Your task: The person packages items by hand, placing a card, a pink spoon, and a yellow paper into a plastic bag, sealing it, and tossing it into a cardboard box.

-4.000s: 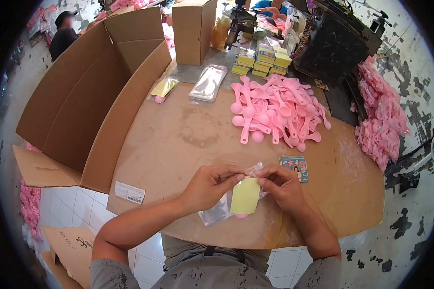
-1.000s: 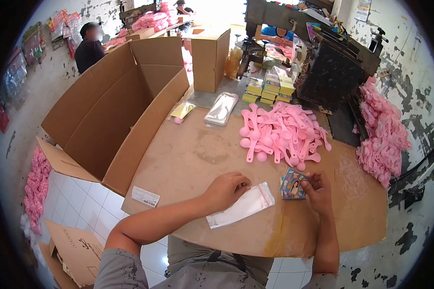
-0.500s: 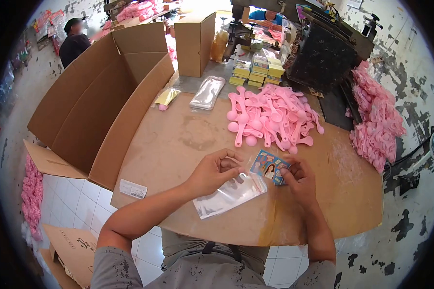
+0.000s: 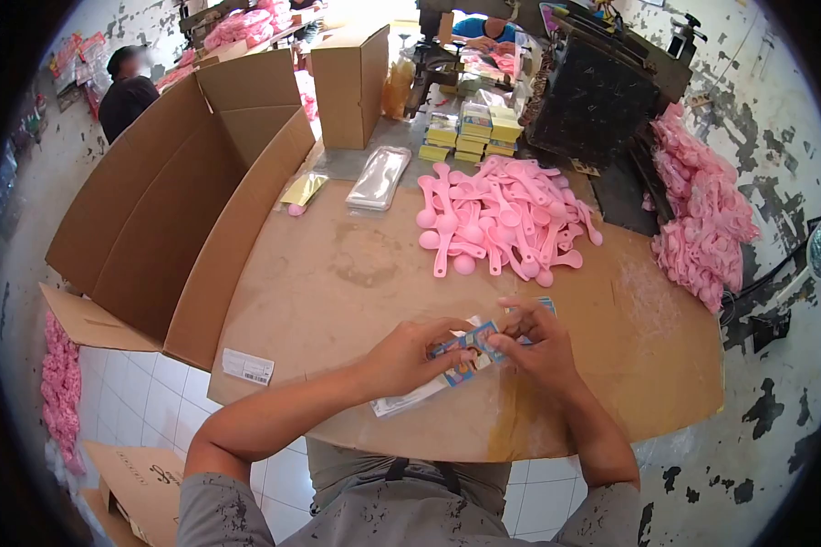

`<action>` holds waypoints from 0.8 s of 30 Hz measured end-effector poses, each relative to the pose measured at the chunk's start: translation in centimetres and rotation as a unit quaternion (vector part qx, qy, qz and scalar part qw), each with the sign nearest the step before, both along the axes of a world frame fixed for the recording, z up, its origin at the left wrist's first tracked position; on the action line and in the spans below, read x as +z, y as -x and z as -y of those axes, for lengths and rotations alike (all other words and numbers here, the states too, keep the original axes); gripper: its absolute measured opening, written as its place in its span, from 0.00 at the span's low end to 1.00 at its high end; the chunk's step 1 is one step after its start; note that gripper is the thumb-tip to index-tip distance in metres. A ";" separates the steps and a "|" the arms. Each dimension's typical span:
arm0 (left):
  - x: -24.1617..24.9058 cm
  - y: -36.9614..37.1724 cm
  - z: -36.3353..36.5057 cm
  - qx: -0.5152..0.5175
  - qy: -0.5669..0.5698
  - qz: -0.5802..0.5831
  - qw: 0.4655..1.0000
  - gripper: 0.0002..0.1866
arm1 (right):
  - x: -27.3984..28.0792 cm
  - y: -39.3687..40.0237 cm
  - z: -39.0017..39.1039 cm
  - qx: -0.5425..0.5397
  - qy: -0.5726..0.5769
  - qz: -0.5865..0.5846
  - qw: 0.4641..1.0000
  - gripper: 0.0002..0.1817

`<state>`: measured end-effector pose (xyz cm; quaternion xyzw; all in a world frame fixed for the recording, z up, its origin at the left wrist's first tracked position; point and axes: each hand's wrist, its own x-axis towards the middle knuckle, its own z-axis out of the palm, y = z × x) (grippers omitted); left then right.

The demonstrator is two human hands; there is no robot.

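Here, starting at the left edge of the surface [image 4: 356, 273], we see a big open cardboard carton [image 4: 169, 205] leaning against it, a white label [image 4: 247, 366] stuck at the near left corner. Toward the far left corner lie a packed yellow-carded bag [image 4: 303, 190] and a stack of clear bags [image 4: 379, 178], with a smaller closed box [image 4: 349, 84] behind them.

Near the front edge, about the middle, our left hand [image 4: 409, 357] is closed in a pinch on the mouth of a clear plastic bag [image 4: 401, 398], which lies flat on the surface under the fingers. Just beside it our right hand [image 4: 536, 346] is pinched on a small printed card [image 4: 468, 354], whose end sits at the bag's opening between the two hands.

We judge the bag to be light, limp and slippery, best taken at its top lip, one layer in each pinch. The card looks thin but stiffer; holding it by the short edge should keep it from bending.

Further right, past the middle, a heap of pink plastic spoons [image 4: 506, 217] covers the far part, yellow packets [image 4: 470, 135] stacked behind. Beyond the right edge hangs a mass of pink packed bags [image 4: 702, 223].
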<state>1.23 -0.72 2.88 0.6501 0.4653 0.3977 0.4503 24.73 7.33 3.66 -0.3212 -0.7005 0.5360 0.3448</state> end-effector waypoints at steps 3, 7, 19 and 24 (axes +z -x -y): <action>0.0 0.0 0.1 0.009 0.011 0.034 0.999 0.20 | -1.6 0.0 -1.1 -0.009 -0.028 -0.020 0.999 0.14; -0.5 0.7 -0.2 0.019 0.033 0.049 0.998 0.19 | -0.9 0.1 -2.7 0.116 -0.142 0.081 0.980 0.14; -2.0 1.4 -1.1 0.011 0.048 0.193 0.980 0.16 | -0.8 1.1 -12.9 -0.227 -0.451 0.241 0.829 0.15; 0.1 1.9 -0.7 0.021 0.066 0.212 0.975 0.18 | 3.5 0.3 -9.3 -0.180 -0.349 0.073 0.917 0.08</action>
